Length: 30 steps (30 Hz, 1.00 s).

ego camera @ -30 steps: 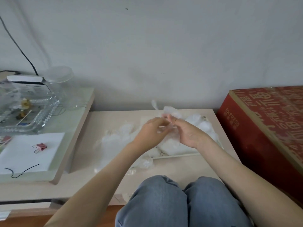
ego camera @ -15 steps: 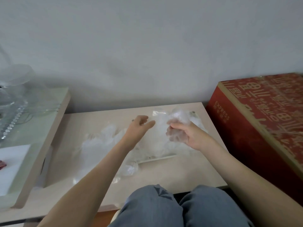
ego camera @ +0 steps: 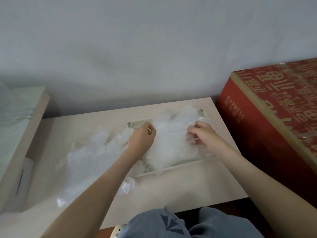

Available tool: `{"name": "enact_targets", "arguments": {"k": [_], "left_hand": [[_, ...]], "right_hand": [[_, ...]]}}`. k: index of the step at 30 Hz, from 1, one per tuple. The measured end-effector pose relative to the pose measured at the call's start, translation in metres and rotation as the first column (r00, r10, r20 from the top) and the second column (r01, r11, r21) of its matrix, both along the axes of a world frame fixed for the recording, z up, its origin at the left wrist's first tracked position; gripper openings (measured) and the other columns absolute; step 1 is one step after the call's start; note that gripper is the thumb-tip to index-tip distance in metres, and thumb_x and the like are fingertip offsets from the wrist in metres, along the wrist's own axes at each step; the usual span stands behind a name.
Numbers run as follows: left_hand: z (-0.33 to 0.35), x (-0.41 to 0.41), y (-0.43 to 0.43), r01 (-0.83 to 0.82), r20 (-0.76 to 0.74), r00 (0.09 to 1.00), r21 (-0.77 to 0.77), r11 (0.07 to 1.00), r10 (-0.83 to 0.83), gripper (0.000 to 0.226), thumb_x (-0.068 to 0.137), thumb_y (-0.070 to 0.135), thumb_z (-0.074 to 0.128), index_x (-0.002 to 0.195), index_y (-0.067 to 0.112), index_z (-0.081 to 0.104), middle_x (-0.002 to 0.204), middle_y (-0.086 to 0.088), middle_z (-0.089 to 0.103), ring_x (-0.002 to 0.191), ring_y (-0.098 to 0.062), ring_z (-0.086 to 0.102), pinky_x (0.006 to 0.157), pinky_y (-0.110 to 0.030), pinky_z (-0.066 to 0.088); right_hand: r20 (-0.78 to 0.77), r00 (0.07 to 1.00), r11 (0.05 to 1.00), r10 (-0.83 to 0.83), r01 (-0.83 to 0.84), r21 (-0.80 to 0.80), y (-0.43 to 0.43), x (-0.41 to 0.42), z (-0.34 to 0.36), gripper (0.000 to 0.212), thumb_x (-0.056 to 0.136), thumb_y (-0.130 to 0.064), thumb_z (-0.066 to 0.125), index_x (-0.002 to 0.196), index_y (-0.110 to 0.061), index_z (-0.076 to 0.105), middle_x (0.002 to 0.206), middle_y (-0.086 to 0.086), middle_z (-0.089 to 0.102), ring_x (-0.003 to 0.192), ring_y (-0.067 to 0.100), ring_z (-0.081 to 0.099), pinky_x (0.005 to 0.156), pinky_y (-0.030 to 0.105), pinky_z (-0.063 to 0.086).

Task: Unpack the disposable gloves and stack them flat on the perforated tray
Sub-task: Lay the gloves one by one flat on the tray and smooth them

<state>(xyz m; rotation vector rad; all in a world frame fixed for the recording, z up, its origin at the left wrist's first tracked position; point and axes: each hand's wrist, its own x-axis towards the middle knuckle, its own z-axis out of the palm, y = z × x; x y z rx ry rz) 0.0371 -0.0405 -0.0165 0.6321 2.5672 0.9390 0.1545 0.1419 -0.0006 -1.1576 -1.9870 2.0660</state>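
A cream perforated tray (ego camera: 181,165) lies on the low beige table (ego camera: 188,184). A heap of thin clear gloves (ego camera: 171,145) covers most of it. My left hand (ego camera: 142,139) pinches the top glove at its left edge, fingers curled. At the right edge of the same glove my right hand (ego camera: 203,134) grips it, low over the heap. More crumpled clear plastic (ego camera: 92,152) spreads over the table left of the tray, and a small wad (ego camera: 127,185) lies by my left forearm.
A large red carton (ego camera: 277,121) printed EXPRESS stands tight against the table's right side. A higher side table (ego camera: 18,127) with a pale top sits at the left. The wall is right behind the table. My knees are at the table's front edge.
My hands have spread apart and dropped onto the heap, stretching a glove between them. Half a second ago the left hand was open in the air. The camera has swung right.
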Motion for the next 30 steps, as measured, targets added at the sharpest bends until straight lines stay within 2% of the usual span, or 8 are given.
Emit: {"name": "enact_targets", "arguments": {"k": [3, 6, 8, 13, 16, 20, 25, 30], "left_hand": [[-0.010, 0.003, 0.002, -0.007, -0.252, 0.968, -0.107, 0.994, -0.020, 0.021, 0.093, 0.019, 0.048, 0.111, 0.009, 0.052, 0.105, -0.010, 0.057, 0.100, -0.032, 0.054, 0.087, -0.041, 0.043], [-0.019, 0.010, 0.004, -0.047, -0.638, 0.769, -0.098, 0.994, -0.026, 0.042, 0.081, 0.024, 0.048, 0.118, 0.004, 0.050, 0.107, -0.015, 0.054, 0.095, -0.033, 0.048, 0.085, -0.041, 0.038], [-0.021, 0.018, 0.006, 0.047, -0.720, 0.689, -0.076, 0.996, -0.087, 0.042, 0.081, 0.029, 0.047, 0.115, 0.006, 0.052, 0.107, -0.014, 0.055, 0.091, -0.031, 0.048, 0.082, -0.038, 0.034], [-0.044, 0.023, 0.011, 0.259, -0.529, 0.751, -0.316, 0.913, -0.396, 0.053, 0.089, 0.041, 0.036, 0.121, 0.007, 0.058, 0.130, -0.014, 0.056, 0.113, -0.033, 0.057, 0.098, -0.043, 0.037], [-0.052, 0.021, 0.010, 0.270, -0.370, 0.810, -0.453, 0.850, -0.455, 0.071, 0.093, 0.055, 0.019, 0.149, 0.012, 0.028, 0.158, -0.012, 0.020, 0.146, -0.027, 0.019, 0.117, -0.043, 0.013], [-0.057, 0.019, 0.011, 0.274, -0.311, 0.827, -0.503, 0.820, -0.467, 0.082, 0.083, 0.062, -0.005, 0.153, 0.020, -0.004, 0.161, -0.005, -0.009, 0.148, -0.021, -0.009, 0.117, -0.038, -0.008], [-0.059, 0.019, 0.011, 0.266, -0.315, 0.829, -0.507, 0.820, -0.463, 0.088, 0.075, 0.061, -0.014, 0.153, 0.020, -0.006, 0.161, -0.005, -0.011, 0.148, -0.020, -0.010, 0.117, -0.038, -0.010], [-0.057, 0.020, 0.012, 0.281, -0.295, 0.836, -0.494, 0.823, -0.462, 0.091, 0.073, 0.061, -0.020, 0.153, 0.020, -0.007, 0.161, -0.005, -0.012, 0.147, -0.019, -0.012, 0.117, -0.037, -0.011]], "right_hand": [[0.009, 1.000, 0.998, 0.003, -0.003, 0.058, 0.001, -0.005, -0.009, 0.017, 0.090, -0.003, 0.057, 0.082, -0.012, 0.045, 0.070, 0.013, 0.060, 0.052, 0.021, 0.059, 0.041, 0.025, 0.043], [0.030, 0.999, 0.993, 0.013, -0.017, 0.115, -0.001, -0.012, -0.013, 0.017, 0.090, -0.003, 0.056, 0.083, -0.013, 0.043, 0.070, 0.011, 0.058, 0.050, 0.020, 0.057, 0.040, 0.025, 0.043], [0.052, 0.999, 0.985, -0.003, -0.006, 0.170, -0.004, -0.014, -0.012, 0.017, 0.090, -0.004, 0.056, 0.085, -0.012, 0.042, 0.069, 0.007, 0.056, 0.049, 0.017, 0.055, 0.039, 0.021, 0.042], [0.093, 0.993, 0.980, 0.066, -0.082, 0.180, -0.009, -0.013, -0.017, 0.046, 0.081, -0.024, 0.074, 0.111, -0.013, 0.041, 0.089, 0.003, 0.056, 0.069, 0.016, 0.061, 0.051, 0.026, 0.046], [0.196, 0.942, 0.913, 0.273, -0.318, 0.257, -0.008, -0.012, -0.017, 0.074, 0.076, -0.020, 0.079, 0.126, -0.021, 0.025, 0.083, 0.002, 0.053, 0.065, 0.014, 0.058, 0.053, 0.023, 0.045], [0.267, 0.923, 0.867, 0.278, -0.360, 0.343, -0.002, -0.009, -0.018, 0.094, 0.078, -0.008, 0.068, 0.147, -0.014, 0.004, 0.071, 0.002, 0.051, 0.065, 0.014, 0.058, 0.052, 0.021, 0.045], [0.198, 0.963, 0.899, 0.182, -0.245, 0.363, 0.012, -0.004, -0.010, 0.086, 0.085, -0.003, 0.061, 0.149, -0.010, 0.003, 0.070, 0.004, 0.062, 0.060, 0.012, 0.061, 0.056, 0.017, 0.049], [0.111, 0.983, 0.936, 0.149, -0.176, 0.303, 0.023, 0.009, -0.005, 0.062, 0.090, 0.000, 0.051, 0.142, -0.017, 0.021, 0.077, 0.006, 0.063, 0.068, 0.018, 0.058, 0.070, 0.032, 0.050]]}}
